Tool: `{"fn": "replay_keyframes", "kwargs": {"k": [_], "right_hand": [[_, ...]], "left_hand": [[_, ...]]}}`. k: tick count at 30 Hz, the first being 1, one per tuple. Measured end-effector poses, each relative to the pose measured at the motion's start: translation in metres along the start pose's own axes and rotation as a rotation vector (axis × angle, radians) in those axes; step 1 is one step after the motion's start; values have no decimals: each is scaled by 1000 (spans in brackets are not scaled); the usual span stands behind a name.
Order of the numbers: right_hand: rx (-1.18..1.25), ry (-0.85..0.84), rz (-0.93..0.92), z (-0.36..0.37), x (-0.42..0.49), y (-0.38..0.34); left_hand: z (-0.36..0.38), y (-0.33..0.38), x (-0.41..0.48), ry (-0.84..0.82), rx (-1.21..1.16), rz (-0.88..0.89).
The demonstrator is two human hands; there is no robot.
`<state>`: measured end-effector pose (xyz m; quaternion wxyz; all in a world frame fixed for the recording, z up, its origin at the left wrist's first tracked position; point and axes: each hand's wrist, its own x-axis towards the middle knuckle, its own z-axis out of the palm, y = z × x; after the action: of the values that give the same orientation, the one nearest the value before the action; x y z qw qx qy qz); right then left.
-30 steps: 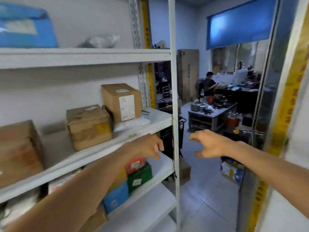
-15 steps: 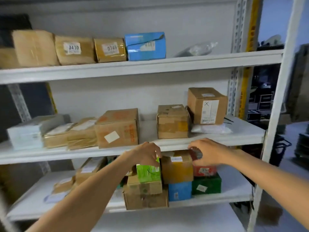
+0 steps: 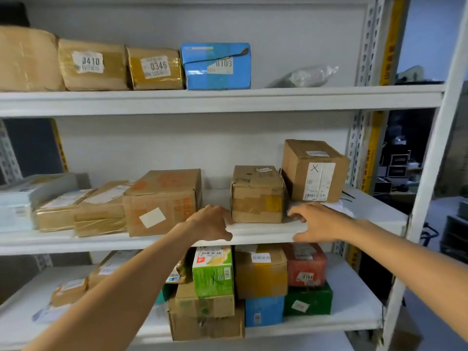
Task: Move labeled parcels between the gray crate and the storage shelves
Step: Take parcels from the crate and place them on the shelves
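The taped brown parcel (image 3: 257, 196) is sitting on the middle shelf (image 3: 260, 234). The left hand (image 3: 210, 225) is hovering just left of the parcel's lower corner, its fingers loosely curled and empty. The right hand (image 3: 317, 221) is hovering just right of the parcel, spreading relaxed fingers and grasping nothing.
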<state>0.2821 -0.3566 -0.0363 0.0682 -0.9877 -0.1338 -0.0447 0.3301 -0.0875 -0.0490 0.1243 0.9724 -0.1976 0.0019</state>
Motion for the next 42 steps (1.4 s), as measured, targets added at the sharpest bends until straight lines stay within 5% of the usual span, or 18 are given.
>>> {"fn": "replay_keyframes", "kwargs": {"k": [15, 20, 29, 34, 42], "right_hand": [[123, 121, 187, 3, 108, 39], [446, 148, 185, 8, 128, 34], [892, 289, 424, 25, 148, 10], [1167, 293, 513, 27, 135, 10], [1077, 261, 216, 20, 92, -5]], "left_hand": [[-17, -28, 114, 131, -197, -154], [-18, -17, 134, 219, -630, -225], [-3, -8, 151, 236, -907, -347], [-2, -11, 127, 170, -1190, -259], [9, -7, 78, 194, -1276, -126]]}}
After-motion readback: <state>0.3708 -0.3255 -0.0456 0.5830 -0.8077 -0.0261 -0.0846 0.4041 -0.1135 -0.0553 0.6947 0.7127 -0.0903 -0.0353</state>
